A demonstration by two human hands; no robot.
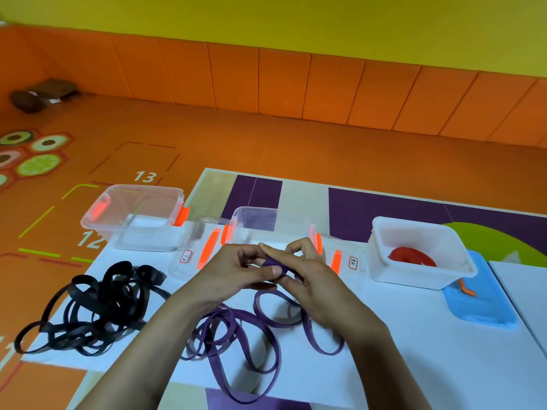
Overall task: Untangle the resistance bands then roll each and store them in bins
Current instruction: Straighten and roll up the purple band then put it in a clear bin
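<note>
hands meet just in front of the middle clear bin, above the white sheet on which this bin stands. left hand and right hand both hold the purple resistance band at its rolled end: the left thumb presses on the small purple roll, and the right fingers are curled around its other side. the rest of this band drops from the roll and lies in loose loops on the sheet, nearer to the person than the middle clear bin. black resistance bands lie in a tangled heap to the left of the middle clear bin and nearer to the person, partly over the sheet's edge. a second clear bin with orange clips stands to the left of the middle clear bin, a little farther back. a white bin stands to the right of the middle clear bin and holds a rolled red resistance band. a blue lid lies still farther right, partly under the white bin. clear lids with orange clips lie just beside the middle clear bin, on its two sides.
</note>
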